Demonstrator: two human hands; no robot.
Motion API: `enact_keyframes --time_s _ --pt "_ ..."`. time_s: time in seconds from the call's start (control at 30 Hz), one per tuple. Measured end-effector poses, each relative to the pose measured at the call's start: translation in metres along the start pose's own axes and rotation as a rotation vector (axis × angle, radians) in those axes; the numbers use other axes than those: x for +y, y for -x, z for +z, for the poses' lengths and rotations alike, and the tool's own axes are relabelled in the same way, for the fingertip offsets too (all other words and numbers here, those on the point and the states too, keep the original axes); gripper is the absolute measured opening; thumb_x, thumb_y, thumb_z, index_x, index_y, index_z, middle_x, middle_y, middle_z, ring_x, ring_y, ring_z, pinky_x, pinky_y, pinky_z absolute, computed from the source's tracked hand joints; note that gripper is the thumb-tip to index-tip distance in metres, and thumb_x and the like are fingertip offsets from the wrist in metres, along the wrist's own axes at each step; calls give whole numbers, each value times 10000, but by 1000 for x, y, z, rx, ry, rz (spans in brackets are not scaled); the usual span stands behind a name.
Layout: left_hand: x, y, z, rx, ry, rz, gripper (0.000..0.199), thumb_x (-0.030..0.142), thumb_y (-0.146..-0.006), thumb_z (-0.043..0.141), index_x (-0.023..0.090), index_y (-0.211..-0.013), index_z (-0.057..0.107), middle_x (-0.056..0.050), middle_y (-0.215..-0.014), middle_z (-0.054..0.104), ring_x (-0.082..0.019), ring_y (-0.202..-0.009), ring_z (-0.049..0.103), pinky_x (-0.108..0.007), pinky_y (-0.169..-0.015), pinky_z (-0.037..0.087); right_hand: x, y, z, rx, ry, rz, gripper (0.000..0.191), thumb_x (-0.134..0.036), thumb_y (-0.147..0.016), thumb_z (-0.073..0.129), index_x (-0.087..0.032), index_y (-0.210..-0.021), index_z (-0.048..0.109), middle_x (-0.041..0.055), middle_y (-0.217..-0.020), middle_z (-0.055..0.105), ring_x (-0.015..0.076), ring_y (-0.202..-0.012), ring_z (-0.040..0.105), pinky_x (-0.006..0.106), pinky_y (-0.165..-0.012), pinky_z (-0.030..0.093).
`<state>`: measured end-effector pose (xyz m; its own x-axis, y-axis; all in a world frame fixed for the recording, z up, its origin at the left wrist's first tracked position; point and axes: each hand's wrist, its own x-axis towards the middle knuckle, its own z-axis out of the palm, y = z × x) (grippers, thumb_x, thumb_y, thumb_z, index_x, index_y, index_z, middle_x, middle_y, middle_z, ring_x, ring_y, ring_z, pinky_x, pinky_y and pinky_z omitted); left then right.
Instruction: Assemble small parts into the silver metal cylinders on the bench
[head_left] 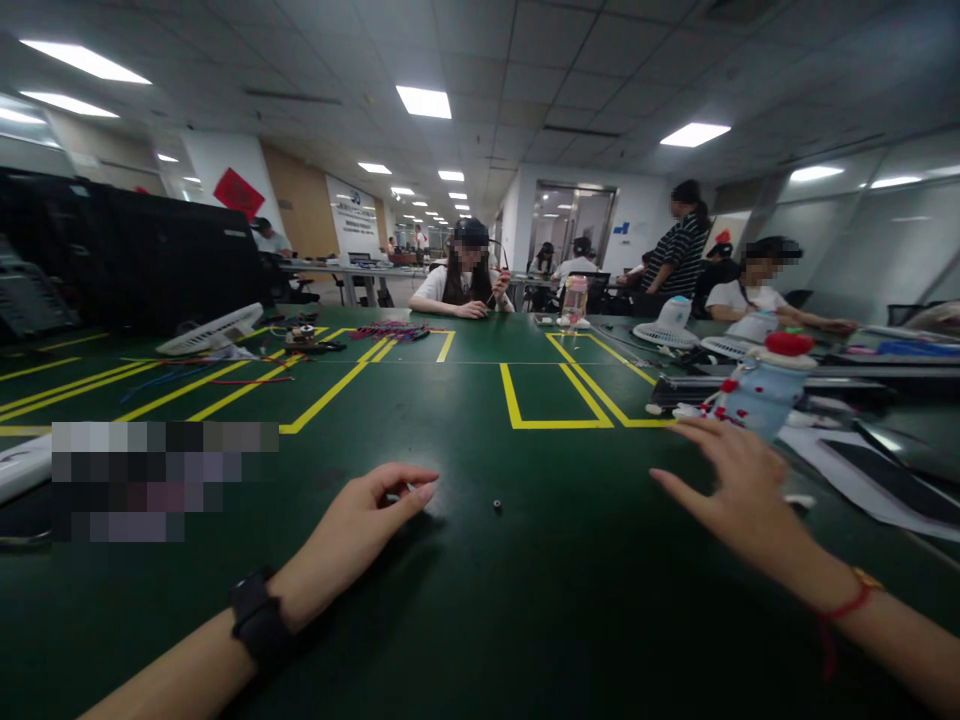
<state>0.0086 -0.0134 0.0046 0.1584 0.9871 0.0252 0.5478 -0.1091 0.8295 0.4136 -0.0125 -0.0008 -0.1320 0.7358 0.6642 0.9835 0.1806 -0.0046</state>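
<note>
Left hand [375, 510], fingers curled, whether gripping cannot be told; right hand [739, 485], fingers spread; small metallic piece [497, 505], on green desk [495, 610] between hands; blue bottle [776, 398], red-topped, beyond right hand; wire bundle [390, 331], farther.

The table [457, 600] is smooth, softly glossy; the tape [330, 395] flat and matt; the nut [497, 505] metallic-looking; the watch [259, 612] matt, dark; the bracelet [853, 603] cord; the fan [671, 322] smooth white plastic; the sheet [814, 458] paper-like

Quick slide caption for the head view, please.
Left hand and open right hand flank a tiny round part on the green table.
</note>
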Motion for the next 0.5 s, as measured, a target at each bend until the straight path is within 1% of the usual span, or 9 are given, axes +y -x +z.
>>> enact_keyframes --time_s 0.07,0.1,0.17,0.23,0.27,0.3,0.37,0.43,0.5 --pt "-2 -1 1 3 0 8 399 528 -814 492 245 -1067 616 -35 -929 640 -234 -862 595 -351 -768 425 -57 -12 7 -216 -153 -174 372 -492 -802 494 -311 -1119 558 48 -1196 535 258 -1123 445 462 -913 267" --pt "-3 -1 3 1 5 13 401 522 -816 494 244 -1082 608 -35 -926 634 -232 -861 591 -354 -771 426 -84 -17 11 -324 -245 -243 349 -476 -813 494 -322 -1118 565 40 -1188 540 240 -1108 451 447 -912 262" --pt "-6 -2 5 12 43 30 416 502 -817 506 243 -1137 570 -32 -923 618 -223 -856 584 -355 -773 431 -131 -24 20 -439 -392 -307 335 -478 -812 509 -325 -1101 580 29 -1107 576 208 -1027 482 409 -876 280" --pt "-8 -3 8 47 110 51 440 474 -823 510 240 -1197 510 -23 -915 598 -207 -850 579 -346 -776 437 -159 -31 25 -488 -467 -326 254 -445 -837 488 -300 -993 627 15 -990 609 179 -940 506 384 -843 287" --pt "-9 -4 9 65 146 59 446 460 -830 506 238 -1217 481 -17 -909 588 -198 -845 578 -340 -777 439 -163 -35 26 -492 -481 -322 231 -415 -856 465 -283 -932 639 9 -941 618 167 -904 515 377 -831 287" --pt "-10 -4 9 80 179 65 445 448 -838 499 236 -1227 461 -10 -899 579 -188 -837 577 -331 -776 440 -160 -39 24 -481 -482 -307 233 -387 -872 440 -270 -888 641 5 -913 624 160 -883 522 375 -825 286" --pt "-11 -4 10 87 224 69 433 430 -849 488 235 -1232 438 2 -876 568 -171 -817 576 -318 -773 440 -136 -47 15 -417 -445 -248 242 -371 -883 415 -261 -887 631 5 -913 634 162 -876 537 378 -824 289" --pt "-12 -6 11 77 245 65 439 420 -847 495 237 -1239 422 6 -873 567 -167 -808 580 -315 -771 440 -90 -51 0 -326 -342 -174 252 -399 -872 420 -263 -923 626 16 -945 640 184 -892 549 385 -821 305" --pt "-14 -7 13 71 249 67 458 416 -838 513 234 -1246 413 5 -869 572 -170 -810 583 -318 -771 440 -33 -49 -16 -262 -182 -107 284 -430 -849 438 -244 -943 632 45 -969 641 213 -891 557 379 -789 341"
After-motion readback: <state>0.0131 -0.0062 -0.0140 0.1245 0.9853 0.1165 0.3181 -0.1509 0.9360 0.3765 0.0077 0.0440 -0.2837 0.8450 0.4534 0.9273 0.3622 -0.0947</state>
